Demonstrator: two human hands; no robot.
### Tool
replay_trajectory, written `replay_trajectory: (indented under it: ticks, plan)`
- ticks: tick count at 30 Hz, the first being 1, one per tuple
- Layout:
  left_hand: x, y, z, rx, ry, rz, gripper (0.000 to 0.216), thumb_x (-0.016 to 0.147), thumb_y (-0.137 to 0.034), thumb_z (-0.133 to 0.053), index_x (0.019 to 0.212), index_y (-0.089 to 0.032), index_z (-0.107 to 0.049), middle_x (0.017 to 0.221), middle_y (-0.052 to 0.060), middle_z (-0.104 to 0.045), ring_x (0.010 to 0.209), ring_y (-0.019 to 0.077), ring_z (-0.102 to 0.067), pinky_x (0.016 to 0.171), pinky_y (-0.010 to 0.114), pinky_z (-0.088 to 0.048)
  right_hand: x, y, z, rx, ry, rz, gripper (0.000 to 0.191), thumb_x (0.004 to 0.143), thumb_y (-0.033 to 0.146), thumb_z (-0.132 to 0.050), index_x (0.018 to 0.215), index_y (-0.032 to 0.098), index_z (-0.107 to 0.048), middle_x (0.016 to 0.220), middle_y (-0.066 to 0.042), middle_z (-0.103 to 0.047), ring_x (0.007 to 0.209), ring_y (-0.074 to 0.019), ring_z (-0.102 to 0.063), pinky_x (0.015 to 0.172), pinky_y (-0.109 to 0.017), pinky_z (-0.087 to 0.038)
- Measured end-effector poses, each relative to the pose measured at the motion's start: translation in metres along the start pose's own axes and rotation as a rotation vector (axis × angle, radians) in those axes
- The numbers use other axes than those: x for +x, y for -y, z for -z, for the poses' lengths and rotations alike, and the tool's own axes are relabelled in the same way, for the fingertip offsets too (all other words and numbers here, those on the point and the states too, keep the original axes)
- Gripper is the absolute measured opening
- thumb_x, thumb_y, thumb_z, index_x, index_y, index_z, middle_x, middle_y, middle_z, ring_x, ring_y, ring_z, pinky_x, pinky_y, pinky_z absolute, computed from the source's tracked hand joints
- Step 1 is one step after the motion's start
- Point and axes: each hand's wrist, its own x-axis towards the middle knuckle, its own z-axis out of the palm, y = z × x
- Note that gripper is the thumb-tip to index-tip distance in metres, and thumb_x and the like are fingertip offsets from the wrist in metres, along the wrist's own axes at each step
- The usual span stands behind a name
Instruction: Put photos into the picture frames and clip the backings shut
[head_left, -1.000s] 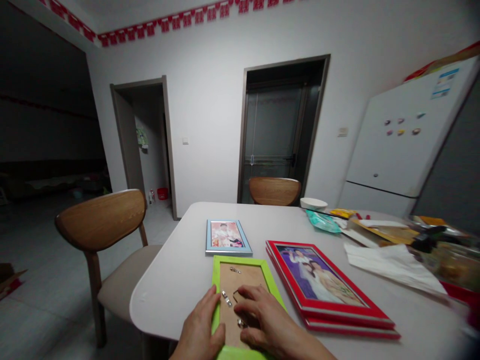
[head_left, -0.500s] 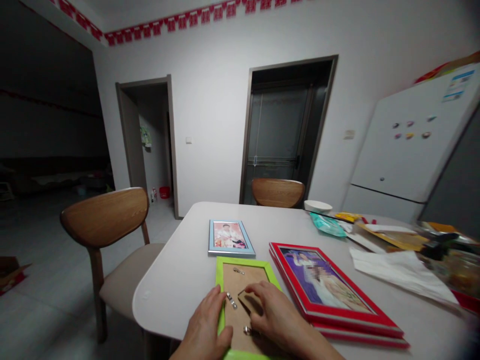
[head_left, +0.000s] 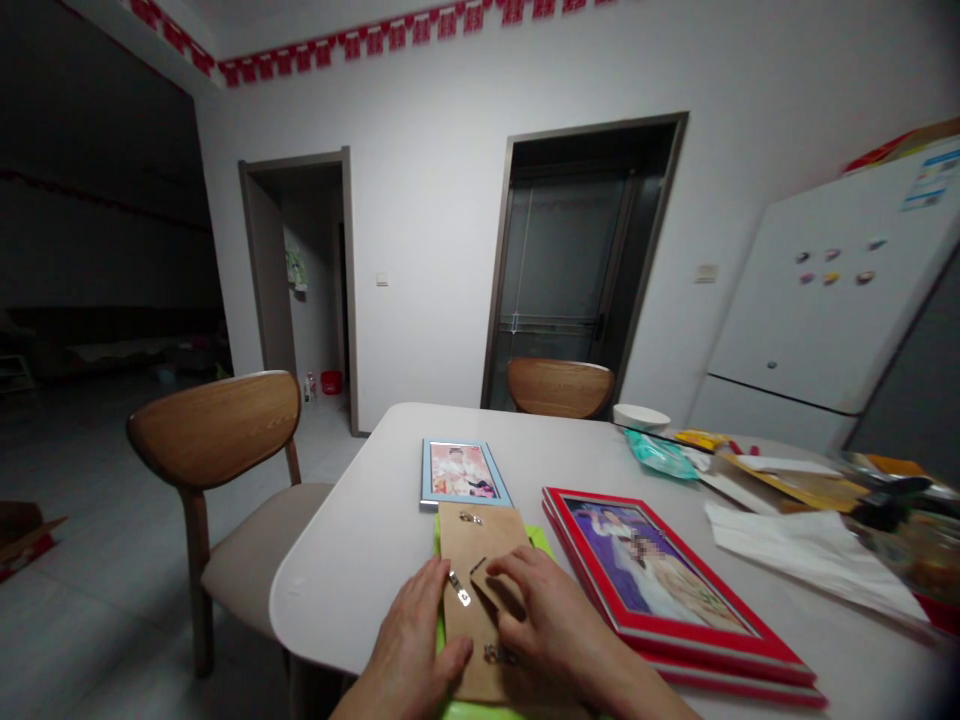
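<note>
A brown picture-frame backing board with metal clips is raised above the lime-green photo frame, covering most of it. My right hand pinches the stand flap on the board's back, its fingers curled. Along the board's left edge lies my left hand, with its fingers against the edge and its thumb on the lower part of the board. Just beyond the board, a light-blue photo frame lies face up. Right of my hands is a stack of red photo frames, the top one showing a picture.
A white paper sheet, a teal packet and a white bowl lie toward the table's right side, among other clutter. Wooden chairs stand at the left and at the far edge.
The backing board has come up out of the green frame's recess and now sits above its rim, shifted slightly away from me. Both hands moved with it. The view turned slightly left.
</note>
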Motion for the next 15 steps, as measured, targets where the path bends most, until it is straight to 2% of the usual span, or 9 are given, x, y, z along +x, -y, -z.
replay_trajectory:
  ticks: [8, 12, 15]
  plan:
    - [0.0004, -0.0005, -0.0013, -0.027, -0.047, -0.027, 0.068, 0.061, -0.015, -0.049, 0.125, -0.004, -0.03, 0.132, 0.015, -0.032, 0.12, 0.0247, -0.029, 0.101, 0.039, -0.024, 0.0036, 0.0056, 0.0019, 0.004, -0.012, 0.01, 0.029, 0.059, 0.014, -0.047, 0.085, 0.019, -0.059, 0.086, -0.006, -0.054, 0.083, -0.0176, -0.048, 0.075, -0.026, -0.035]
    - [0.0002, -0.0038, 0.0024, -0.173, -0.04, 0.038, 0.07, 0.062, -0.014, -0.048, 0.128, -0.006, -0.025, 0.129, 0.014, -0.038, 0.117, 0.0223, -0.036, 0.098, 0.034, -0.029, 0.0014, 0.0088, 0.0008, 0.041, 0.014, -0.01, 0.031, 0.059, 0.013, -0.047, 0.086, 0.019, -0.06, 0.086, -0.006, -0.054, 0.082, -0.0168, -0.049, 0.074, -0.025, -0.036]
    - [0.0001, -0.0067, 0.0054, -0.198, -0.018, 0.045, 0.064, 0.063, -0.014, -0.048, 0.125, -0.006, -0.031, 0.126, 0.014, -0.041, 0.115, 0.0223, -0.038, 0.098, 0.033, -0.029, -0.0002, 0.0096, 0.0002, 0.059, 0.02, -0.017, 0.032, 0.059, 0.014, -0.047, 0.087, 0.02, -0.06, 0.087, -0.006, -0.054, 0.082, -0.0168, -0.05, 0.075, -0.025, -0.037]
